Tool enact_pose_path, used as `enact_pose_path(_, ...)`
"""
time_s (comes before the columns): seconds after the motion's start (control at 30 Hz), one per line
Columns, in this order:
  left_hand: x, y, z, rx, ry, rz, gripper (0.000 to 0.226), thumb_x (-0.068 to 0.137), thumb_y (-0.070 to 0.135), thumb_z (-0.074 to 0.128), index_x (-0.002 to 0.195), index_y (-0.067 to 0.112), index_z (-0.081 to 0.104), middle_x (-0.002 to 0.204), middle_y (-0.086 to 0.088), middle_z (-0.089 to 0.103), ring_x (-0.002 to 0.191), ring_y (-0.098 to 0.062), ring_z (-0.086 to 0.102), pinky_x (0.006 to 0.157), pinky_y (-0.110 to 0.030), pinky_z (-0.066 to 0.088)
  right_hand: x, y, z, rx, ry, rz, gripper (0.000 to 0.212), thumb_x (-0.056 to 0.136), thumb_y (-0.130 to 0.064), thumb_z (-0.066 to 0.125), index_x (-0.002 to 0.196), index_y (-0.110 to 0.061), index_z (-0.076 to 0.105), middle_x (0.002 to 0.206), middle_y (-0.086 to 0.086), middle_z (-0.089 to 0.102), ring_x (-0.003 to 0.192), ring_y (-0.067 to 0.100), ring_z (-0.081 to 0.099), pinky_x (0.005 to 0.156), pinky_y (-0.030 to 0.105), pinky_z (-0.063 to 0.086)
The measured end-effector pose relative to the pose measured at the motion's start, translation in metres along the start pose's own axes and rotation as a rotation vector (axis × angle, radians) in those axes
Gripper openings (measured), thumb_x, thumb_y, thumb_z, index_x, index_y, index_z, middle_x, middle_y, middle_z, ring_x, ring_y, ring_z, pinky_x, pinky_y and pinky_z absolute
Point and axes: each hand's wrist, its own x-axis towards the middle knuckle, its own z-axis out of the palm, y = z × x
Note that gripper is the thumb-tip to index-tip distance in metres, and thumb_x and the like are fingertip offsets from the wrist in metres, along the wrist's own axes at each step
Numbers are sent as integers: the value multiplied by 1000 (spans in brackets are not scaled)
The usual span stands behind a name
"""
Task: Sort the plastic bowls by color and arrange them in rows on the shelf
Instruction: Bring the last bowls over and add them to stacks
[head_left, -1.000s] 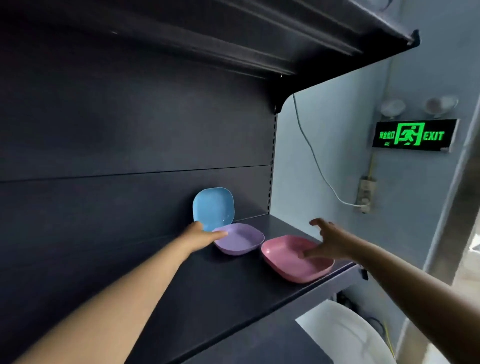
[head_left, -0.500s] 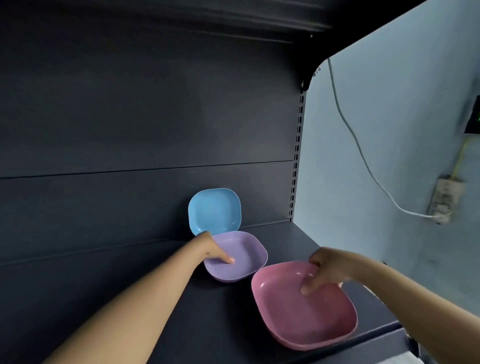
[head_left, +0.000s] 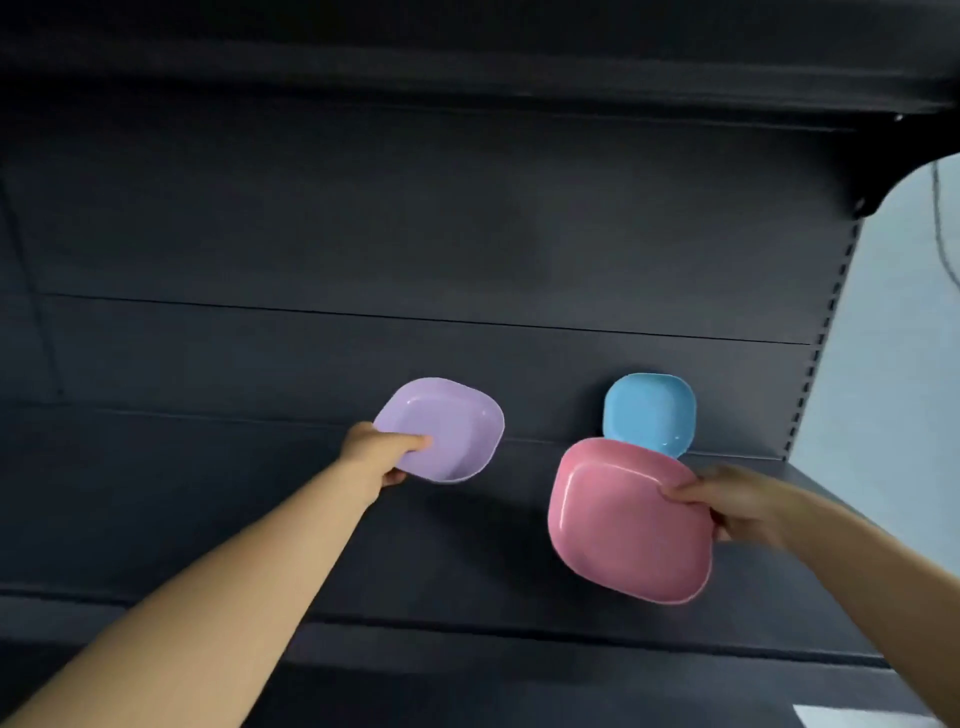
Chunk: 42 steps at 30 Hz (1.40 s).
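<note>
My left hand (head_left: 382, 453) grips the near rim of a purple bowl (head_left: 447, 426) and holds it tilted above the dark shelf (head_left: 218, 509). My right hand (head_left: 737, 501) pinches the right rim of a pink bowl (head_left: 623, 525), also lifted and tilted toward me. A blue bowl (head_left: 652, 410) leans upright against the shelf's back panel, its lower edge hidden behind the pink bowl.
The shelf's front edge (head_left: 519, 631) runs across the lower view. Another shelf (head_left: 467, 62) hangs overhead. A slotted upright (head_left: 815, 364) ends the shelf at the right, with a pale blue wall (head_left: 893, 364) beyond it.
Both hands have lifted their bowls off the shelf. The purple bowl has moved left, away from the blue one. The pink bowl now hangs tilted in front of the blue bowl.
</note>
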Motion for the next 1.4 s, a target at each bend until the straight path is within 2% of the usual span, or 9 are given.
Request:
enact_pose_path(0.17,-28,-14,-197,-180,176,-11,40,77,7,75,112,5,56,114,-11,59,87,-23,58,59,-28,48,-58,-66,159,184,-63,-115,15,84,-7,68,97,-2,62,80,10,61,67,21,53,46,23,46)
enact_pose_path(0.3,-56,-30,-343,-294,315,37,39,77,7,75,111,9,55,119,-9,58,98,-25,56,74,-31,47,-101,-113,294,208,-78,-202,22,78,-3,72,97,-2,63,88,10,64,78,24,58,63,31,49)
enact_pose_path(0.43,-79,-40,-459,-351,425,54,51,79,6,73,123,10,48,115,-7,52,100,-23,50,78,-31,46,-140,-158,416,222,-136,-256,16,78,-3,73,88,-6,61,87,7,62,75,21,58,62,29,48)
enact_pose_path(0.57,-85,-45,-557,-385,520,72,59,77,6,74,130,7,48,124,-11,54,99,-24,52,67,-31,48,-160,-205,512,163,-218,-291,22,77,-4,74,95,-4,62,92,9,63,79,22,59,59,29,47)
enact_pose_path(0.67,-79,-46,-618,-380,569,92,59,77,8,75,129,7,49,124,-11,55,100,-24,53,57,-27,46,-163,-239,571,137,-242,-314,20,76,-4,75,91,-3,63,92,9,64,84,25,60,70,34,53)
enact_pose_path(0.8,-52,-46,-686,-366,623,94,58,77,10,76,129,9,49,119,-10,55,99,-23,52,67,-30,48,-152,-280,640,105,-272,-344,21,73,-2,77,90,-5,65,93,8,65,89,26,62,84,38,53)
enact_pose_path(1.1,34,-41,-794,-324,634,87,54,75,9,76,124,10,52,114,-9,56,86,-19,54,52,-24,45,-102,-341,777,28,-241,-291,20,71,4,77,78,-2,60,82,9,61,71,22,57,60,30,48)
enact_pose_path(1.27,81,-45,-814,-313,577,76,46,76,6,75,115,13,52,109,-7,55,75,-15,52,55,-25,46,-86,-349,808,-12,-216,-271,21,69,4,79,78,0,61,81,11,62,73,24,59,62,31,51)
enact_pose_path(1.4,109,-49,-816,-317,540,41,53,76,6,75,123,7,51,113,-11,55,90,-23,56,56,-25,47,-74,-351,815,-22,-188,-271,21,68,3,80,77,-1,61,80,11,64,68,23,59,60,30,49)
